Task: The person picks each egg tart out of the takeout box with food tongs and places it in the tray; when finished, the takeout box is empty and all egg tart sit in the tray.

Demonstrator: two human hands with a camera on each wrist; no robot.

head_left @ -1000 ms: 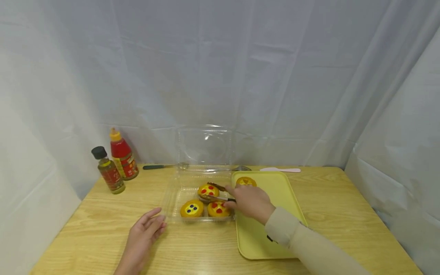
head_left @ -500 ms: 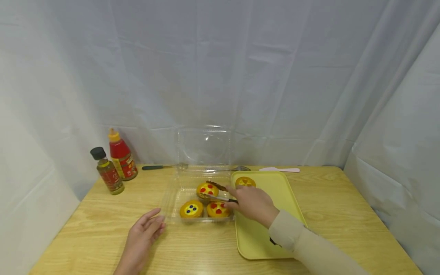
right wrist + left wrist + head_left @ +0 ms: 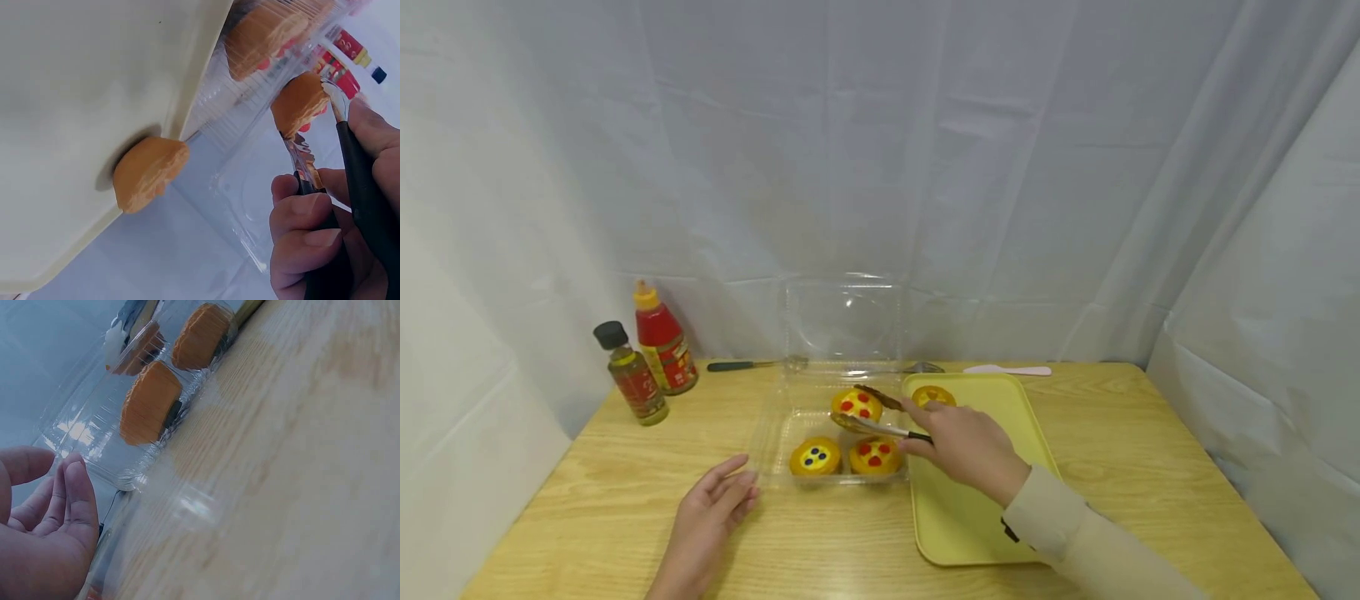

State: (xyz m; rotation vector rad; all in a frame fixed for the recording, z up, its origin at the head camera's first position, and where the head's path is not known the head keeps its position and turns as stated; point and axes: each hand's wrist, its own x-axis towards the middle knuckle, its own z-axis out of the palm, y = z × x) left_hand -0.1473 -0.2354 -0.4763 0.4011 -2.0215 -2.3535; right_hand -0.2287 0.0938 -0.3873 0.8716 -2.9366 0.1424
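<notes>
My right hand (image 3: 966, 446) grips tongs (image 3: 880, 428), whose tips pinch a small tart (image 3: 857, 406) with red dots on a yellow filling. In the right wrist view this tart (image 3: 301, 105) hangs between the tong tips, raised beside the container wall. Two more tarts sit at the front of the clear hinged container (image 3: 850, 480): a blue-dotted tart (image 3: 816, 457) and a red-dotted tart (image 3: 876, 456). My left hand (image 3: 711, 508) rests by the container's left side, fingers relaxed and slightly bent, fingertips right at the wall, holding nothing.
A yellow tray (image 3: 958, 525) lies right of the container, with another tart (image 3: 934, 396) at its far left corner. Behind lie a green-handled utensil (image 3: 732, 366), a fork (image 3: 923, 367) and a pink knife (image 3: 1011, 371). A sauce bottle (image 3: 664, 342) and a black-capped bottle (image 3: 636, 383) stand left.
The tongs have lifted the red-dotted tart a little, up and slightly right, away from the other tarts. My left hand has stayed in place.
</notes>
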